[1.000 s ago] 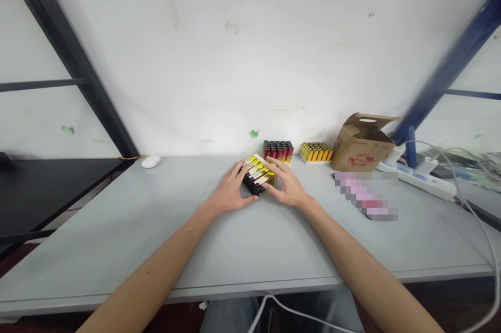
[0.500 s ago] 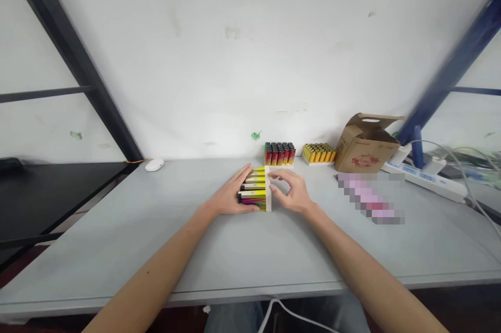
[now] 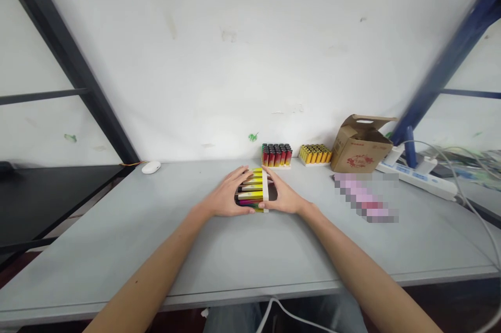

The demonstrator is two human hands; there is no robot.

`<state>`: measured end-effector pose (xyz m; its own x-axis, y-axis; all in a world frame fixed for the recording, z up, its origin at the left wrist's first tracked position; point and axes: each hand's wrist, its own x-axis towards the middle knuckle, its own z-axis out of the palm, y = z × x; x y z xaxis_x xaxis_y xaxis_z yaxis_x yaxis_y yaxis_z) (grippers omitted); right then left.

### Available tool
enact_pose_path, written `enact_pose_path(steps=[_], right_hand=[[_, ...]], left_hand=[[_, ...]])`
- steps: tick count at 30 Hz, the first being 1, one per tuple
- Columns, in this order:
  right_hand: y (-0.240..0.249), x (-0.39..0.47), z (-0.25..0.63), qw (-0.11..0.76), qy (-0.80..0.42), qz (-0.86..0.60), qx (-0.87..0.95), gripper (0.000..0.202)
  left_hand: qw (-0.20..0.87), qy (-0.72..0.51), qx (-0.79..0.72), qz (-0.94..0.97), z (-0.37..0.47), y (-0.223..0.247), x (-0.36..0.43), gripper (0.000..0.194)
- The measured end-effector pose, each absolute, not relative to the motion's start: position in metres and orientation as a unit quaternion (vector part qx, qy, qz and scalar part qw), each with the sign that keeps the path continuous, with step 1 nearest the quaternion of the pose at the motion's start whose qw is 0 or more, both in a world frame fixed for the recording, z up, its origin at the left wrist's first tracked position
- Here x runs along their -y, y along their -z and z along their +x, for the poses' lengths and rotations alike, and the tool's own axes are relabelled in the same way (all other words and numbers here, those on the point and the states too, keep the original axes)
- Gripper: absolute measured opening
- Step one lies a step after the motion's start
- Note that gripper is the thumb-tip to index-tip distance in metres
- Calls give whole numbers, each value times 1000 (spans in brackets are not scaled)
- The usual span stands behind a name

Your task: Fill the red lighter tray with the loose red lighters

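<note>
A set of yellow and multicoloured cylinders with black ends [image 3: 251,195] lies on its side on the grey table, its white tray [image 3: 265,189] standing upright at the right end. My left hand [image 3: 226,193] wraps round the cylinders from the left, fingers over the far side and thumb along the near side. My right hand [image 3: 285,194] grips the tray from the right, thumb at its near edge and fingertips at its far edge.
Behind stand red-and-black cylinders [image 3: 277,156] and yellow cylinders [image 3: 315,154] in white trays. To the right are a cardboard box [image 3: 358,153], a blurred pink item [image 3: 364,198] and a power strip [image 3: 418,176]. A white mouse [image 3: 151,167] sits back left.
My right hand has closed from a loose curl beside the tray onto its near and far edges. My left hand stays round the cylinders. The view has shifted slightly.
</note>
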<state>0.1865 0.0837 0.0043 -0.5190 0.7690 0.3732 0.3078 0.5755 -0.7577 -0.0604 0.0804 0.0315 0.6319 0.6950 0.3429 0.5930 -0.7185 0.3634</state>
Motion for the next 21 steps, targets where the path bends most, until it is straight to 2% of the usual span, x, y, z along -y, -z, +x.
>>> enact_pose_path(steps=[4,10,15,21], right_hand=[[-6,-84,186,359,-307,-345,811,112],[-7,-80,183,372,-293,-358,804,114],[-4,-79,177,410,-322,-366,771,118],[-10,-80,177,439,-309,-367,760,109]], left_hand=[[86,-231,-345,906,-51,-35,-71,101],[67,-209,-394,892,-37,-30,-67,118],[64,-210,-411,885,-38,-24,-72,119],[99,-220,-417,876,-38,-21,-72,120]])
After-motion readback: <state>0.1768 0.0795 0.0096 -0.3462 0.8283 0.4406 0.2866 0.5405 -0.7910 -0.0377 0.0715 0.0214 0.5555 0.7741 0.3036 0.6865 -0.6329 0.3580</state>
